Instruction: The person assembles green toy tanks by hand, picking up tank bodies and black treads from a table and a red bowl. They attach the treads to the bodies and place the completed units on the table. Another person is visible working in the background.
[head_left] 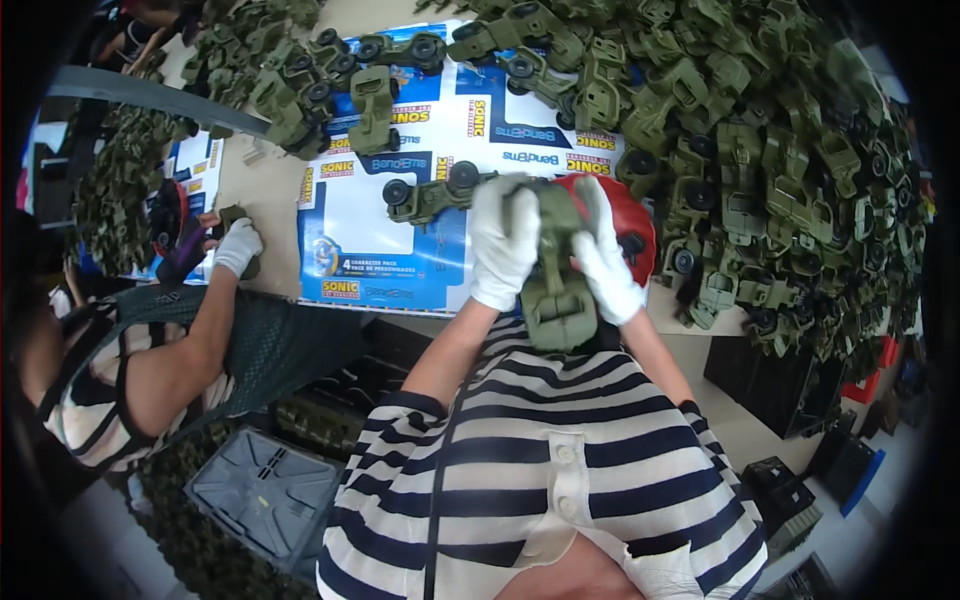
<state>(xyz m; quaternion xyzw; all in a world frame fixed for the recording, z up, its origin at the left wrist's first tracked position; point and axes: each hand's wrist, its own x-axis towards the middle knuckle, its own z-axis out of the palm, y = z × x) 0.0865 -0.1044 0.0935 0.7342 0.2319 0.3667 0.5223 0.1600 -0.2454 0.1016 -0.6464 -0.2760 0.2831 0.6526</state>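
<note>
Both my hands wear white gloves and grip one olive-green plastic toy vehicle body (556,270), held upright over the table's near edge. My left hand (503,243) clasps its left side, and my right hand (605,255) clasps its right side. Behind the right hand sits a red rounded object (632,212), partly hidden. Just left of my hands a green toy chassis with black wheels (430,192) lies on the blue and white printed cardboard sheet (400,250).
A big heap of green toy vehicles (760,150) covers the table's right and far side, with more at the back left (290,80). At left a co-worker's gloved hand (236,247) holds a part. A grey crate (262,490) stands on the floor.
</note>
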